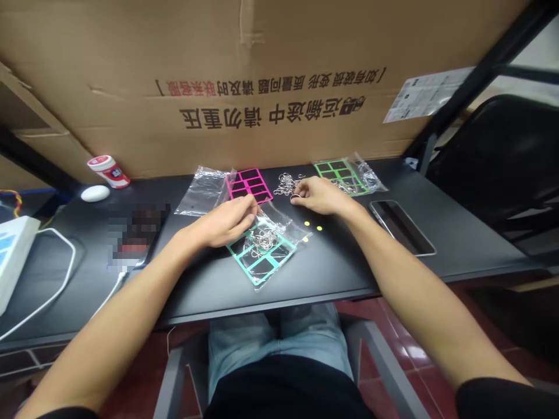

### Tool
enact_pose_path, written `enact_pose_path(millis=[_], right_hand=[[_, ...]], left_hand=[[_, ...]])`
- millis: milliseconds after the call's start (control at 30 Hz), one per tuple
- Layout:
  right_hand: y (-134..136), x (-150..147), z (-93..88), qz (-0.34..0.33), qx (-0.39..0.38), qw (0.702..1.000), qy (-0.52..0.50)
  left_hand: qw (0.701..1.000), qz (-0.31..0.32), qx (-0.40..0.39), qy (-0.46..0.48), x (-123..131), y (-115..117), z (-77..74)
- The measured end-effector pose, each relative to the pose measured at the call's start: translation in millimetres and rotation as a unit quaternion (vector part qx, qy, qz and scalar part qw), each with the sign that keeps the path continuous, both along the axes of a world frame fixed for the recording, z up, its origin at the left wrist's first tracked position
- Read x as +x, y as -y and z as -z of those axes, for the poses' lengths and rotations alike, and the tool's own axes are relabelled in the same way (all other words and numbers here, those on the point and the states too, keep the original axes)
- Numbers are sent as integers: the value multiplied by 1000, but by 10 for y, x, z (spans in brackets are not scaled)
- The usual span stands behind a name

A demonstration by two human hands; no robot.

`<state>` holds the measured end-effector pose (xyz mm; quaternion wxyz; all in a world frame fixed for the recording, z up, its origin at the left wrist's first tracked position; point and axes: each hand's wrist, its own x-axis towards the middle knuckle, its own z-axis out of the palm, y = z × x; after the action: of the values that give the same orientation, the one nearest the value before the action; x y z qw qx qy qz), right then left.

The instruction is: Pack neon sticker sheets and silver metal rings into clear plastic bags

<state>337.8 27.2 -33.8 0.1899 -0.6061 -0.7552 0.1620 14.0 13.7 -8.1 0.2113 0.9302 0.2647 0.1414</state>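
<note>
My left hand (229,221) is closed on the upper edge of a clear plastic bag (279,215). A teal grid-like frame (253,278) and a heap of silvery metal rings (263,238) show through this bag, which lies flat near the table's front. Between the thumb and fingers of my right hand (321,195), a thin metal ring (295,196) is pinched. That hand is beside a loose pile of metal rings (286,183). Several small yellow dots (319,228) lie on the table between the bag and my right forearm.
A pink frame (250,184) sits partly under another clear bag (198,192). Behind my right hand is a bagged green frame (340,174). A phone (402,227) lies right; a red-white tub (109,170), white case (95,193) and cable (70,273) are left. Cardboard (271,52) walls the back.
</note>
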Motion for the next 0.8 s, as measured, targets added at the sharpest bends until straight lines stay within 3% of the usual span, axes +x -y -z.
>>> enact_pose_path(millis=[233, 300, 433, 500, 600, 700, 800], right_hand=[[-13, 14, -15, 23, 38, 993, -110], [-28, 7, -10, 33, 32, 977, -206], [-66, 66, -9, -20, -2, 926, -378], [-91, 147, 3, 4, 62, 948, -312], [-139, 275, 68, 57, 152, 982, -96], [-185, 328, 167, 39, 131, 990, 23], [-217, 320, 233, 25, 105, 992, 58]], left_hand=[[1000, -2, 2, -8, -7, -4, -3], [1000, -1, 3, -9, -4, -1, -6], [1000, -1, 9, -8, 0, 2, -8], [1000, 4, 15, -6, -4, 0, -1], [1000, 8, 14, -2, -11, 0, 8], [1000, 6, 16, -2, -14, 2, 6], [1000, 7, 19, -3, -10, 6, 0]])
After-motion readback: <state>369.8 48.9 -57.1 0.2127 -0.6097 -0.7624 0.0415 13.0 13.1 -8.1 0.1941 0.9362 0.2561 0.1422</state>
